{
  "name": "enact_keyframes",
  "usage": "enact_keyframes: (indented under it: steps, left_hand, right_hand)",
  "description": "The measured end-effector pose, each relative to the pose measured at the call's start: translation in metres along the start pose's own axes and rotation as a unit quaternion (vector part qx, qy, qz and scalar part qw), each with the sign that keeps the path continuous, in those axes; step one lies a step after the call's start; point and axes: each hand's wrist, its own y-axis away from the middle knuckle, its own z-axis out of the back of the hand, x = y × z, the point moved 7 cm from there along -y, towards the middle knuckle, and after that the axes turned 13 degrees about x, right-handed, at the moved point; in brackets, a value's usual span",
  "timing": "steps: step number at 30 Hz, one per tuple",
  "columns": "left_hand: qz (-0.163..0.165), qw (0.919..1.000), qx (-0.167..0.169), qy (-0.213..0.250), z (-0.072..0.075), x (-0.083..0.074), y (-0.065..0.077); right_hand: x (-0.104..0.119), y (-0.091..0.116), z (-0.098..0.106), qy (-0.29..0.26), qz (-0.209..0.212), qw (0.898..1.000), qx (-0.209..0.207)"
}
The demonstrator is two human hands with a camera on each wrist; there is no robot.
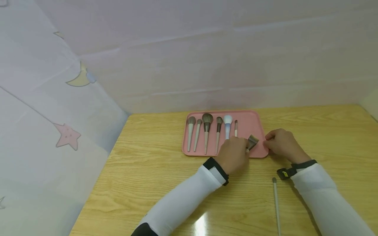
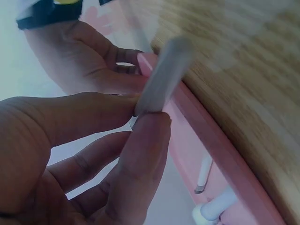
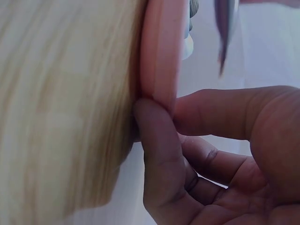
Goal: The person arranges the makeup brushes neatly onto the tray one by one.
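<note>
My left hand (image 1: 234, 154) pinches a makeup brush (image 1: 252, 141) between thumb and fingertips, over the right part of a pink tray (image 1: 251, 118). Its short, flat, angled bristle head points up and to the right. Up close in the left wrist view, the pale handle (image 2: 164, 77) sticks out past the fingertips. At the tray's right edge, my right hand (image 1: 283, 144) grips the rim (image 3: 161, 61), thumb on one side and forefinger on the other. Several makeup brushes lie side by side in the tray, among them a large dark one (image 1: 207, 122) and a white-and-blue one (image 1: 227, 123).
A thin brush with a long pale handle (image 1: 276, 206) lies on the wooden table (image 1: 141, 170), in front of the tray near my right forearm. Behind the table hangs a pale backdrop (image 1: 206, 65) with star and moon prints on its left side.
</note>
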Motion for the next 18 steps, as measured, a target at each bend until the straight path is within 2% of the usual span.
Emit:
enact_keyframes:
  steps: [10,18]
  left_hand:
    - [0.016,0.9995,-0.005,0.027,0.004,0.006,-0.035]
    - [0.055,0.9983,-0.019,0.002,0.007,0.01,-0.06]
  right_hand:
    - [-0.004,0.0,-0.002,-0.001,-0.011,1.0,0.009]
    - [0.002,0.002,-0.001,-0.001,0.005,1.0,0.0]
